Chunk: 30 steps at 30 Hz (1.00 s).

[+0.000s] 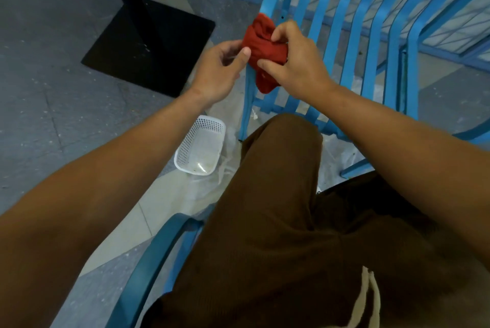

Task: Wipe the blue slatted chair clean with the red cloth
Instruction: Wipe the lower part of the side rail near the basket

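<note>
Beyond my brown-trousered knee (278, 168) and a white basket (201, 146) on the floor, my left hand (220, 73) and right hand (297, 62) pinched the bunched red cloth (261, 49) in curled fingers over the blue slatted chair (352, 35) seat's left edge.

head view | looks steeply down | close over lap and floor
</note>
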Motion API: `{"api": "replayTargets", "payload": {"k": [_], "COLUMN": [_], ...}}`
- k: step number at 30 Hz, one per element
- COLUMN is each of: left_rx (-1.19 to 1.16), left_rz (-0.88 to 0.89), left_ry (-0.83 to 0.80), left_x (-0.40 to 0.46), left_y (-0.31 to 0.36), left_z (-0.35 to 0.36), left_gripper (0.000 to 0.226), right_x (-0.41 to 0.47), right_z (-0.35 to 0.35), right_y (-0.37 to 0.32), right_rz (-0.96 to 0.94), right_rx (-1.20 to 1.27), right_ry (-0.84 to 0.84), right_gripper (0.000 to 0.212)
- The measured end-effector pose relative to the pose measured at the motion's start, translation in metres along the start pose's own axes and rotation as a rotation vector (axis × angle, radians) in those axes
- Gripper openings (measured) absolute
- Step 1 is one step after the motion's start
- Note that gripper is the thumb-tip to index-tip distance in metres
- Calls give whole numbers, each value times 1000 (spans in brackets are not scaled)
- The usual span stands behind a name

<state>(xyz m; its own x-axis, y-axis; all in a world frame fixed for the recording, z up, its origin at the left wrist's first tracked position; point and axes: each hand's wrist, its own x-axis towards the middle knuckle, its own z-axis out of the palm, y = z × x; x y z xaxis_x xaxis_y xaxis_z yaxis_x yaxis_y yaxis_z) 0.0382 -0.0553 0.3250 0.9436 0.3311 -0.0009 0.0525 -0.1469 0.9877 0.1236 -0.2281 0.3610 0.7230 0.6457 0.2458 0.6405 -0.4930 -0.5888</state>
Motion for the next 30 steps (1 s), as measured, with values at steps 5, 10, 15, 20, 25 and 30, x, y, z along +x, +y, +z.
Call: {"api": "replayTargets", "payload": {"k": [5,10,15,20,25,30], "left_rx": [-3,54,-14,99,225,269], "left_rz": [99,128,126,132,178,162], "left_ry": [117,115,54,-13,102,127], "left_x": [-4,6,27,36,34,21], "left_y": [13,17,12,-1,-16,-46], "left_z": [9,-2,-24,-8,12,18], "left_gripper": [25,16,11,13,14,16], "right_x": [-3,22,73,95,82,81], "right_z": [-6,-42,-65,-29,-2,2], "right_y": [-26,-48,-33,-4,9,7], "right_rz": [-51,-207,-105,41,36,19], "right_rx": [-17,-295,-324,-485,-216,-184], "right_ry": [-165,-364,-21,-247,-253,-207], "right_gripper": [35,33,47,70,67,64]}}
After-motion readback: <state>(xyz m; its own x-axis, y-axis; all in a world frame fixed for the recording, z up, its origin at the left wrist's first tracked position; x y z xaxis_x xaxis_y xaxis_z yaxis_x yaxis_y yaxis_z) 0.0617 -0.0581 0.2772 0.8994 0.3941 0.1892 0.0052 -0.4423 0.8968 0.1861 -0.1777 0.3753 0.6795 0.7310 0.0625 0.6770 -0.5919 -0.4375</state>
